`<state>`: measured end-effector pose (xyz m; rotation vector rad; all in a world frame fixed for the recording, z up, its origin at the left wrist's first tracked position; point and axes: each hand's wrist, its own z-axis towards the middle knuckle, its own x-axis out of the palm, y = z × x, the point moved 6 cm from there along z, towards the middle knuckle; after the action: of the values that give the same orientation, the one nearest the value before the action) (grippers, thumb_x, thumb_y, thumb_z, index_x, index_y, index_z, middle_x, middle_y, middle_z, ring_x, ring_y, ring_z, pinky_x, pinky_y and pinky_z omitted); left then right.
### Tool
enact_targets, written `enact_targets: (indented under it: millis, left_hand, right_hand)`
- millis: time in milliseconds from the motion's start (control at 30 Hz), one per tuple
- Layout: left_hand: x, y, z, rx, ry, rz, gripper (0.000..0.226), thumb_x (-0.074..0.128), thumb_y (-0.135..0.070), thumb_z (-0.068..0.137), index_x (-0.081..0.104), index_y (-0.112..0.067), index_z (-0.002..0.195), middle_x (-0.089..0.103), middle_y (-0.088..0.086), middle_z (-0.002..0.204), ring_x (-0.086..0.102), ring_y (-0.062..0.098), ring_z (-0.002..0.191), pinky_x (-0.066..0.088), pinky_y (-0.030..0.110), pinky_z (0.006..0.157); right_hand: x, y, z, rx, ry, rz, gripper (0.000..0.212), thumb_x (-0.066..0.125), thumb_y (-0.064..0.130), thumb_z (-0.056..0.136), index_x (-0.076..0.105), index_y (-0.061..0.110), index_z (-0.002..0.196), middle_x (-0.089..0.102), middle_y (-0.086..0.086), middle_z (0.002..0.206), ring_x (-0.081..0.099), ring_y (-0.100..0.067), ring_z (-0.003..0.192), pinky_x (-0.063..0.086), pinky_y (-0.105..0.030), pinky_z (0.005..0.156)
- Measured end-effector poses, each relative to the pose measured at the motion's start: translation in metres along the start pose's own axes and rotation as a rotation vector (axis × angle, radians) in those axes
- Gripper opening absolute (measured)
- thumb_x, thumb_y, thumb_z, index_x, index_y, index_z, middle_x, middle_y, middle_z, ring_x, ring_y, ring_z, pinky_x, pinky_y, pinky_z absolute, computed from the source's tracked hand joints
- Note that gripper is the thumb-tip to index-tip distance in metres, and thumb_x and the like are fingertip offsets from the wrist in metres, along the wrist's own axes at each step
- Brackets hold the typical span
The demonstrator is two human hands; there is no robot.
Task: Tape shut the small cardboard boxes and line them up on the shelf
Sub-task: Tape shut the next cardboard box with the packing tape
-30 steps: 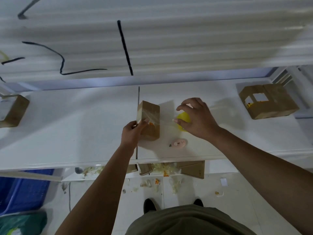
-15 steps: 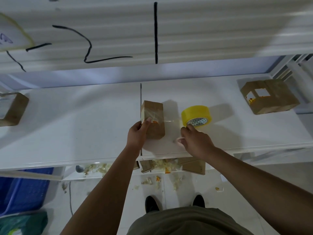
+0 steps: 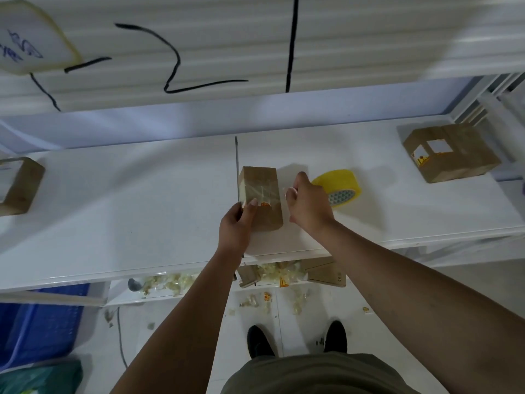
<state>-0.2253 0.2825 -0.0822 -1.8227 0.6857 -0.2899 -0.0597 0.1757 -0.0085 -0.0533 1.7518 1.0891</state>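
Right hand (image 3: 308, 204) is off the yellow tape roll (image 3: 338, 187) now, closed beside the small box (image 3: 261, 197), probably pinching the tape strip or the little cutter, though I can't tell which. Left hand (image 3: 237, 227) clamps the box upright mid-shelf (image 3: 142, 209). Looks like the cut comes next.

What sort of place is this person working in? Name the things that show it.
Probably a small packing or storeroom: a white shelf holding cardboard boxes, a roll of yellow tape, and tape scraps littered below.
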Motion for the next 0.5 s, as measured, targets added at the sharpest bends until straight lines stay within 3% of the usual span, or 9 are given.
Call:
enact_targets:
  millis: [100,167,267,367,500]
  left_hand:
    - [0.002,-0.001,-0.001,-0.010,-0.018,0.004,0.043,0.061,-0.068,0.093,0.079,-0.031,0.101,0.081,-0.009,0.093,0.077,0.015,0.092,0.063,0.037,0.082]
    - [-0.001,-0.002,-0.001,-0.008,-0.048,-0.007,0.044,0.060,-0.070,0.092,0.079,-0.031,0.101,0.081,-0.011,0.092,0.076,0.013,0.091,0.062,0.032,0.077]
    - [-0.017,0.001,-0.002,-0.033,-0.095,-0.084,0.039,0.064,-0.066,0.094,0.080,-0.031,0.103,0.082,-0.012,0.096,0.077,0.010,0.092,0.060,0.029,0.078]
    - [-0.027,0.001,-0.006,-0.026,-0.026,-0.134,0.035,0.067,-0.061,0.096,0.082,-0.031,0.106,0.083,-0.011,0.104,0.077,0.004,0.096,0.056,0.027,0.085]
    - [-0.031,-0.004,-0.017,-0.001,0.053,-0.185,0.033,0.065,-0.053,0.101,0.082,-0.029,0.115,0.082,-0.006,0.114,0.076,0.010,0.108,0.058,0.037,0.102]
  right_hand:
    - [0.003,-0.005,-0.009,-0.048,0.026,-0.019,0.015,0.047,0.021,0.108,0.040,0.010,0.100,0.062,-0.019,0.073,0.066,-0.042,0.062,0.058,-0.056,0.051]
    - [0.004,-0.016,-0.018,-0.104,0.069,-0.039,0.017,0.052,0.019,0.105,0.042,0.011,0.093,0.053,-0.009,0.062,0.058,-0.036,0.052,0.051,-0.045,0.046]
    - [0.014,-0.042,-0.035,-0.112,0.212,-0.141,0.021,0.060,0.029,0.103,0.051,0.015,0.090,0.050,0.003,0.057,0.050,-0.020,0.048,0.041,-0.032,0.054]
    - [0.018,-0.061,-0.048,-0.102,0.166,-0.275,0.023,0.054,0.040,0.106,0.051,0.020,0.095,0.061,0.002,0.070,0.063,-0.029,0.069,0.040,-0.034,0.059]
    - [0.013,-0.067,-0.055,-0.108,0.039,-0.561,0.029,0.046,0.047,0.107,0.056,0.021,0.113,0.066,-0.005,0.101,0.069,-0.034,0.084,0.038,-0.033,0.060]
